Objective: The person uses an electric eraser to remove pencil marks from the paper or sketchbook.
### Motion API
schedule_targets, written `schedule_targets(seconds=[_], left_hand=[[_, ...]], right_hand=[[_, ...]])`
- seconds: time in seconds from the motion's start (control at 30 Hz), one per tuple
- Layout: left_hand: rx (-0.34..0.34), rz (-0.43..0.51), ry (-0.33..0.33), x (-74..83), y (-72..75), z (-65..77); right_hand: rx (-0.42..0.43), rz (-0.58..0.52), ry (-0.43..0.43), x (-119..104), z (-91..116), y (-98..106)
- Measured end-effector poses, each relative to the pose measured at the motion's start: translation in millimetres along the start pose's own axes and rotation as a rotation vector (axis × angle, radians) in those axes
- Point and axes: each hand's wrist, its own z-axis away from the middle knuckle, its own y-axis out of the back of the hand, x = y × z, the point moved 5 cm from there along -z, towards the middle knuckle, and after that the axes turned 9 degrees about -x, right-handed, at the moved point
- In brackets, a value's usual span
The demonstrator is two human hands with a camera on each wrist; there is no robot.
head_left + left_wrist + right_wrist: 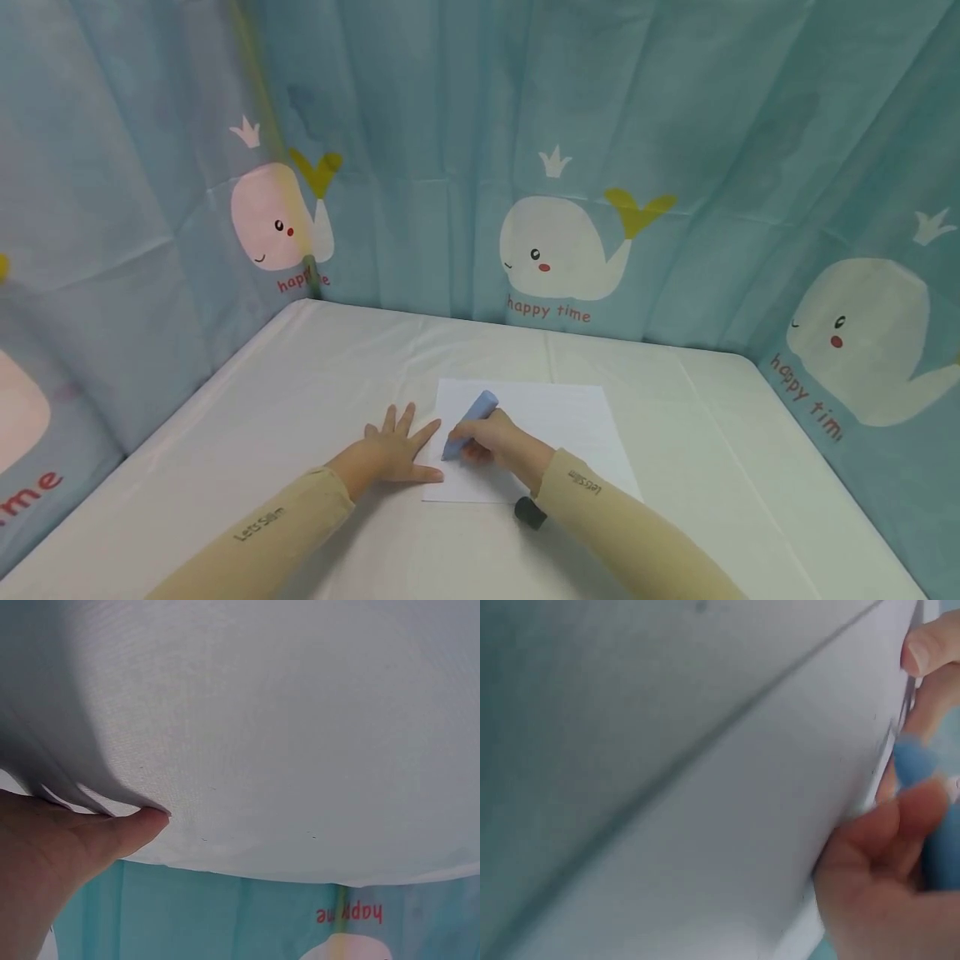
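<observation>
A sheet of white paper [558, 417] lies on the table. My right hand [501, 442] grips a thick light-blue marker [478, 407], tilted with its tip down at the left part of the sheet. In the right wrist view, thumb and fingers pinch the marker's blue body [913, 760]. My left hand [395, 452] rests flat with spread fingers, its thumb and index fingertip at the paper's left edge. The left wrist view shows part of that hand [71, 851] against the white surface. A black cap-like piece [530, 512] sits by the right sleeve, partly hidden.
The table [322, 367] wears a white cloth. Blue curtains [420, 242] with whale prints hang close around its back and sides. Both forearms, in beige sleeves [622, 517], reach in from the front; the right one covers the sheet's lower right part.
</observation>
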Motion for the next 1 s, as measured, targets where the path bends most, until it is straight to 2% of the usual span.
schedule_targets(seconds=[0.53,0.8,1.0], left_hand=[[-0.009,0.021,0.002,0.8,1.3,3.0],[-0.01,0.025,-0.002,0.0,0.6,0.2],[-0.014,0.015,0.002,-0.9,-1.5,-0.6]], right_hand=[[-0.012,-0.028,0.0,-0.6,-0.9,-1.7],[-0.046,-0.009,-0.01,-0.1,-2.2,-1.7],[-0.065,-0.039,0.005,2.9,-5.1,-0.9]])
